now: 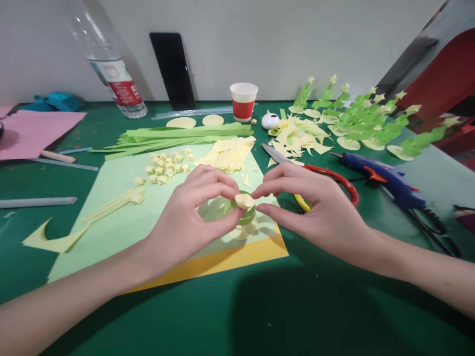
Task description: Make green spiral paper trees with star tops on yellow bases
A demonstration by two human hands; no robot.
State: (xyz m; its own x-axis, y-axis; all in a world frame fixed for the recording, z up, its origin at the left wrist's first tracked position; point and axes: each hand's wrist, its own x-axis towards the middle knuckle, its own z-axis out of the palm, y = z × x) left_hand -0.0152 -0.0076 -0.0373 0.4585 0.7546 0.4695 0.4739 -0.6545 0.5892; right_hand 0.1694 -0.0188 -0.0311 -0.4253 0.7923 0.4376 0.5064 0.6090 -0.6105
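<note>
Low over the pale green paper sheet, my left hand pinches a small pale yellow folded paper star between thumb and fingertips. My right hand comes in from the other side, its fingertips closed in at the star's right edge. Directly beneath the star is a curled green paper strip, partly hidden by my fingers. Below that, a pale yellow piece shows near the sheet. Behind my left hand lie several loose paper stars and a stack of cream paper strips.
Red-handled scissors and a blue glue gun lie at right. Finished green paper stems with stars stand behind them. Green strips, paper scraps, a paper cup, a phone and a bottle line the back.
</note>
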